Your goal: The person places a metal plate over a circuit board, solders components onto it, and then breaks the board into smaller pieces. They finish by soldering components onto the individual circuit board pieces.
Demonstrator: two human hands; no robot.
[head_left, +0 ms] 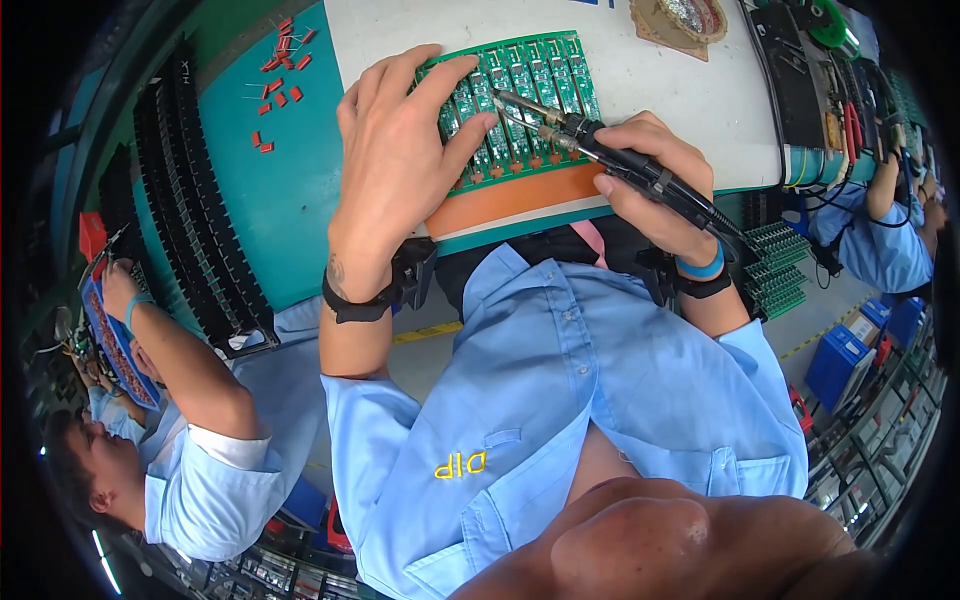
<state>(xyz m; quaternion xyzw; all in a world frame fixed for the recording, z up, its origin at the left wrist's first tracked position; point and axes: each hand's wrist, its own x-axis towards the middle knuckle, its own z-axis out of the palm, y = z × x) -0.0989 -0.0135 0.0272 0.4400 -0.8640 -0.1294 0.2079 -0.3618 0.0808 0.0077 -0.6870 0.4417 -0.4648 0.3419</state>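
Note:
A green panel of several narrow circuit boards [550,80] lies on a white mat in front of me. My left hand [400,130] rests over its left end, fingers spread, with thumb and index fingertips on the boards. My right hand [660,170] grips a black soldering iron [640,170] from the right. A second thin metal tube runs beside the iron's metal shaft. Both tips point left, at the boards near my left thumb; whether they touch cannot be made out. An orange strip [530,198] lies along the panel's near edge.
Loose red components [278,90] with wire leads lie on the green mat, left of my left hand. Long black slotted racks [185,190] stand further left. A round dish [690,15] sits at the far right. Stacked green boards [778,270] are at right. Co-workers [200,470] sit on both sides.

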